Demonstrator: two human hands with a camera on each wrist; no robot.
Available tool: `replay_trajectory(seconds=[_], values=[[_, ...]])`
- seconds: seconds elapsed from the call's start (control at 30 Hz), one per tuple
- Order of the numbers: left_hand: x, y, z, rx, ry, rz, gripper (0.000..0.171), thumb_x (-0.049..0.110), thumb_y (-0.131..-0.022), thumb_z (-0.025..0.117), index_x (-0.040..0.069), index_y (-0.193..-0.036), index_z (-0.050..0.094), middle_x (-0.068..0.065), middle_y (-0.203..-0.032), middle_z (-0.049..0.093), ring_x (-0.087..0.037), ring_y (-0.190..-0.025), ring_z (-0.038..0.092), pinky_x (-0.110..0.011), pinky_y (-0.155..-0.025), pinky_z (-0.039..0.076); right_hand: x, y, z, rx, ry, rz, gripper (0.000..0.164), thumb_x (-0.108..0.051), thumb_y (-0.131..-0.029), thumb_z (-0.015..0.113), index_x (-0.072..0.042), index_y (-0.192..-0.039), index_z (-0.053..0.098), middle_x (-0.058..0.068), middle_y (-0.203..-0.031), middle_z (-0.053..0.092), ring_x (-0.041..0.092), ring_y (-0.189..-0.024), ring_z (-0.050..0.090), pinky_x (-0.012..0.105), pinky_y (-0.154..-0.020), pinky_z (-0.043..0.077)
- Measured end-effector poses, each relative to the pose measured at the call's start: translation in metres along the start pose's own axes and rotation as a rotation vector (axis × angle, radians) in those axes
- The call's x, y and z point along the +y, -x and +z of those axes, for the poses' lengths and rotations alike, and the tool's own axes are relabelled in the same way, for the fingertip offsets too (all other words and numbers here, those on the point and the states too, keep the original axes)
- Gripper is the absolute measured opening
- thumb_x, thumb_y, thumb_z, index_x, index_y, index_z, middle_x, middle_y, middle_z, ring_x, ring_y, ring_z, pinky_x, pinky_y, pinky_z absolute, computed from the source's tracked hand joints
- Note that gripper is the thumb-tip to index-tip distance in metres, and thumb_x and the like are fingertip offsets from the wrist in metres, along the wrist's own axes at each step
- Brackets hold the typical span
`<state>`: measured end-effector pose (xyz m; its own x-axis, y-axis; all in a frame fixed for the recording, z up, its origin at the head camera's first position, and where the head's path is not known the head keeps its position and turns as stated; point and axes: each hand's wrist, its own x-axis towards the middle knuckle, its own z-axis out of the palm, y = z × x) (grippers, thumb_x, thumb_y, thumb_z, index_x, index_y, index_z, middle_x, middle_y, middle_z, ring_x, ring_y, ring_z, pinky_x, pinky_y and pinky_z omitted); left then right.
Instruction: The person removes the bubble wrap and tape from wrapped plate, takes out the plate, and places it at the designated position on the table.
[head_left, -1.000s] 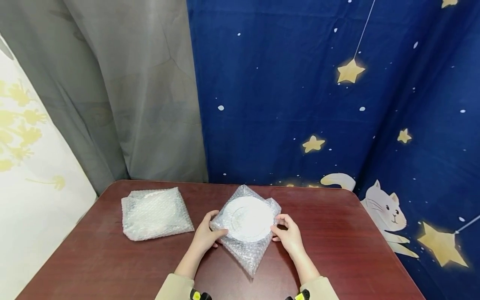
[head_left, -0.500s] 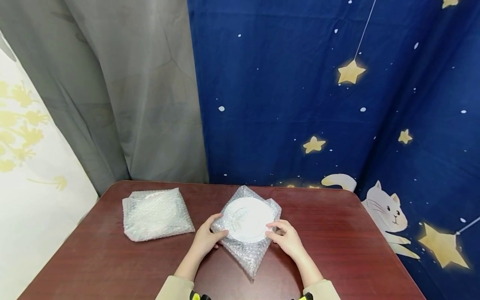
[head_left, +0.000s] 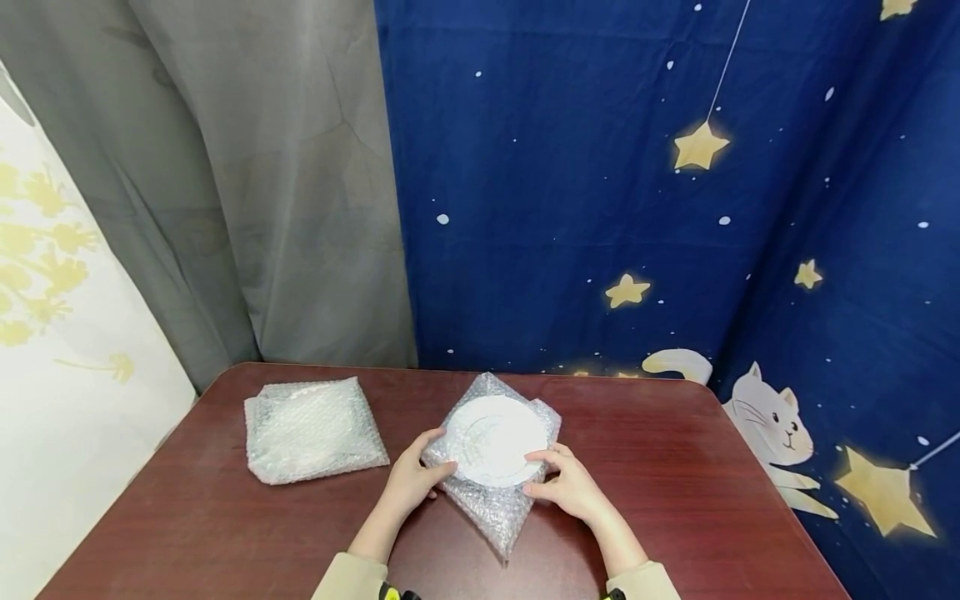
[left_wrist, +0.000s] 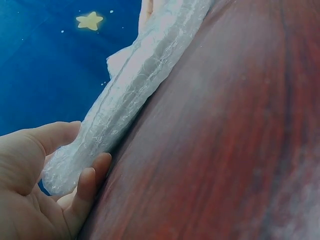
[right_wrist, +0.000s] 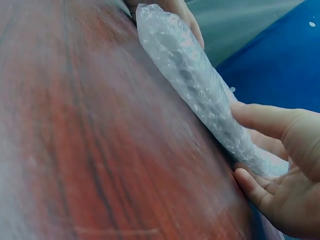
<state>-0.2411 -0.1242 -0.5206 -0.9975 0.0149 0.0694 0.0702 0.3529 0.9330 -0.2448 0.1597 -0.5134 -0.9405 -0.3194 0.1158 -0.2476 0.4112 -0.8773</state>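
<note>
- Left hand (head_left: 411, 477): thumb over the left edge of a clear, crinkled bubble-wrap packet (head_left: 492, 510), fingertips beneath it in the left wrist view; the edge is held in a narrow grip.
- Right hand (head_left: 573, 485): thumb on top of the packet's right side, fingertips below the edge in the right wrist view; held likewise.
- Round, white, shiny plate (head_left: 497, 440): between the two hands, face up within the outline of the wrap; whether a layer covers it cannot be told.
- Packet: lies on the tabletop, one pointed corner towards the person, another towards the far edge.
- Beige sleeves (head_left: 351, 577): on both forearms, with black-and-yellow wrist devices (head_left: 396, 593) partly in frame.
- Second flat bubble-wrapped bundle (head_left: 317, 431), whitish, roughly four-sided: on the left part of the tabletop, apart from the left hand.
- Dark red, wood-grained table (head_left: 637, 442): bears both wrapped items.
- Grey curtain (head_left: 322, 208): behind, at left; beside it, a dark blue curtain (head_left: 540, 183) printed with yellow stars and a white cat (head_left: 772, 417).
</note>
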Motion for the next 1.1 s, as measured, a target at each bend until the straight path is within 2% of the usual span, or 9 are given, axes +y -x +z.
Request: replay_trajectory(seconds=[0.13,0.3,0.53,0.8,1.1], values=[[-0.0006,0.0005,0.0003,0.000,0.004,0.004,0.059,0.016,-0.081,0.077,0.013,-0.135,0.053,-0.007,-0.071,0.058,-0.013,-0.042,0.050,-0.031,-0.043,0.049,0.0002,0.0014,0.0033,0.024,-0.003,-0.008,0.043,-0.009,-0.072,0.083,0.000,-0.111,0.066,0.026,-0.129,0.041,0.020,-0.081,0.056,0.026,-0.064,0.051],[-0.0002,0.0006,0.0001,-0.006,0.004,0.006,0.059,0.016,-0.081,0.076,0.014,-0.135,0.052,-0.006,-0.066,0.058,-0.013,-0.043,0.051,-0.031,-0.044,0.049,-0.0017,0.0018,0.0062,0.047,-0.028,0.012,0.042,-0.005,-0.071,0.083,-0.003,-0.110,0.066,0.022,-0.125,0.043,0.020,-0.083,0.052,0.025,-0.062,0.049],[-0.0006,0.0010,0.0008,-0.012,-0.003,0.010,0.057,0.016,-0.082,0.076,0.013,-0.134,0.053,-0.006,-0.069,0.058,-0.014,-0.044,0.052,-0.031,-0.044,0.049,-0.0044,0.0023,0.0083,0.059,-0.085,0.003,0.043,0.001,-0.069,0.082,-0.003,-0.109,0.066,0.019,-0.120,0.044,0.023,-0.082,0.050,0.024,-0.056,0.047],[0.0009,0.0020,0.0002,-0.011,0.006,0.016,0.057,0.016,-0.081,0.077,0.011,-0.133,0.054,-0.006,-0.070,0.059,-0.014,-0.043,0.050,-0.031,-0.044,0.049,-0.0077,0.0051,0.0080,0.059,-0.094,0.007,0.049,0.000,-0.071,0.081,0.002,-0.117,0.064,0.025,-0.130,0.041,0.021,-0.079,0.052,0.024,-0.060,0.047],[-0.0001,0.0023,0.0005,-0.021,0.011,0.027,0.057,0.016,-0.081,0.076,0.011,-0.133,0.054,-0.005,-0.071,0.059,-0.012,-0.044,0.050,-0.031,-0.044,0.049,-0.0033,0.0034,0.0089,0.046,-0.072,0.019,0.035,-0.002,-0.072,0.081,-0.001,-0.106,0.070,0.027,-0.135,0.038,0.018,-0.075,0.051,0.024,-0.059,0.046]])
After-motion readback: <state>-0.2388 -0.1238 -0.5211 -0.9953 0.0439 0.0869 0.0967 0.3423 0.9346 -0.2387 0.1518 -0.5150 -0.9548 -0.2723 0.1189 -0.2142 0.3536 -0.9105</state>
